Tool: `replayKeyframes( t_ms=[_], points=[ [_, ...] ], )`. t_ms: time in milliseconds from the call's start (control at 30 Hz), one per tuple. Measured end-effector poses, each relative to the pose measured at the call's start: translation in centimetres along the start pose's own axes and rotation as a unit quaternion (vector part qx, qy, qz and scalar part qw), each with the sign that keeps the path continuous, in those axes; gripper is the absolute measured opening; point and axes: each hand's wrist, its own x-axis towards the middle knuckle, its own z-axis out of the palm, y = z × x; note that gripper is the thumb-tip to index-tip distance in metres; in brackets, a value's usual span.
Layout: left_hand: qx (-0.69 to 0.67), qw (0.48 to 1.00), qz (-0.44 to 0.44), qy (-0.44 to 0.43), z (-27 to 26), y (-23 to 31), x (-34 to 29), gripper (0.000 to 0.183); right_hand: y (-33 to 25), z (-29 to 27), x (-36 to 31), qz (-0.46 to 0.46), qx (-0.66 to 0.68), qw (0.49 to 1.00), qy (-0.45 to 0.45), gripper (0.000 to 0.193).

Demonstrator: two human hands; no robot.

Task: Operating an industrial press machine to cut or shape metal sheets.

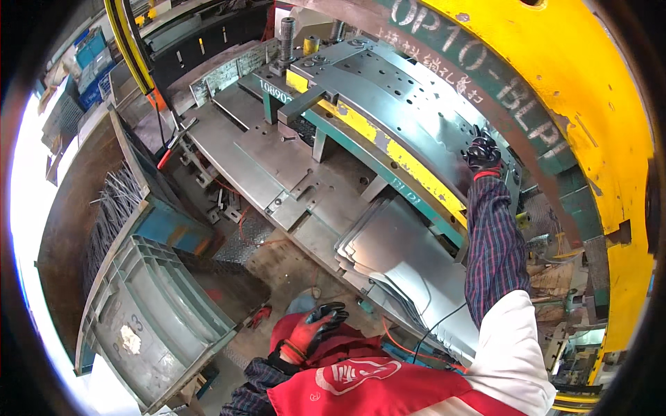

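Note:
My right hand (482,154), in a black glove with a red cuff, is stretched out to the right end of a shiny metal sheet (423,107) with holes, which rests on the press die (388,149). Its fingers look spread over the metal surface; whether they press on it I cannot tell. My left hand (312,334), in a red and black glove, hovers in front of my red apron (347,385). Its fingers are loosely bent and apart, with nothing visible in them. Nearer than the die lies a stack of flat metal sheets (395,249).
A yellow press frame (603,118) arches overhead on the right. To the left stand a grey ribbed bin (163,319) and a rusty container (66,229) holding thin metal scrap strips (114,215). A threaded post (286,38) rises behind the die. An orange cable (395,336) runs below the stack.

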Motion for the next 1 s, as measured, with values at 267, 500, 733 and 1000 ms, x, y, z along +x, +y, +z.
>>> replayKeyframes(
  t_ms=[267,500,733,1000],
  points=[
    [-0.126,0.991,0.035,-0.04,2.1,1.5,1.9,0.027,2.7,6.8,-5.5,0.045,-0.342,0.937,0.061,0.045],
    [-0.274,0.948,-0.106,-0.125,4.1,-3.6,5.2,0.031,2.8,6.0,-13.4,0.119,-0.404,0.898,0.131,0.013],
    [-0.285,0.945,0.002,-0.163,4.3,0.8,8.9,0.036,4.8,7.4,-15.3,0.064,-0.46,0.862,0.202,0.039],
    [-0.317,0.94,0.077,-0.102,7.2,14.6,27.7,0.032,4.8,7.9,-15.3,0.049,-0.47,0.86,0.193,0.034]
  ],
)
